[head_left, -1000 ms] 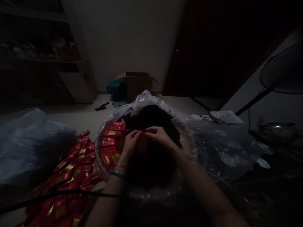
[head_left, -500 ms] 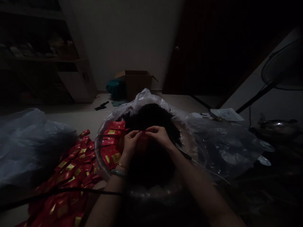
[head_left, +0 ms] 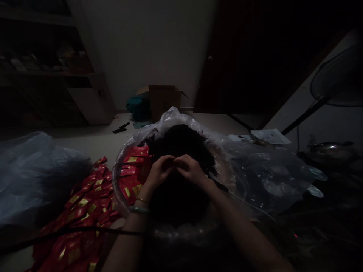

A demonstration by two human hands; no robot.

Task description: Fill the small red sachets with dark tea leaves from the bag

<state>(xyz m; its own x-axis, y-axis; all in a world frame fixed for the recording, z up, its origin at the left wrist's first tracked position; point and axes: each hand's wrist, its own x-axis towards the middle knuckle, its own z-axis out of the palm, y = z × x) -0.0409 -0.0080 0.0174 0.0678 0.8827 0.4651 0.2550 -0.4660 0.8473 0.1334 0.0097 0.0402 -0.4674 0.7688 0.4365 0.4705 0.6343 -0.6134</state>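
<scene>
Over a heap of loose black leaf-like material (head_left: 184,141), my left hand (head_left: 161,168) and my right hand (head_left: 190,168) meet at the fingertips. Both have their fingers curled and pressed together. Whatever they hold is hidden by the fingers and the dark. The heap lies in a wide round container lined with clear plastic (head_left: 115,172). Several red packets with gold patches (head_left: 132,170) lie inside its left side, close to my left hand. A bracelet and a bangle are on my left wrist.
More red packets (head_left: 93,196) are piled on the floor at left, beside a large plastic bag (head_left: 31,173). A dark-handled tool with a cord (head_left: 219,184) lies at the container's right. Behind stand an open cardboard box (head_left: 165,102) and a teal bag (head_left: 138,107). A fan (head_left: 337,79) stands at right.
A red packet was visible between both hands' fingertips; now it cannot be seen there. My hands have turned inward, fingers more curled and knuckles raised. The view has shifted slightly.
</scene>
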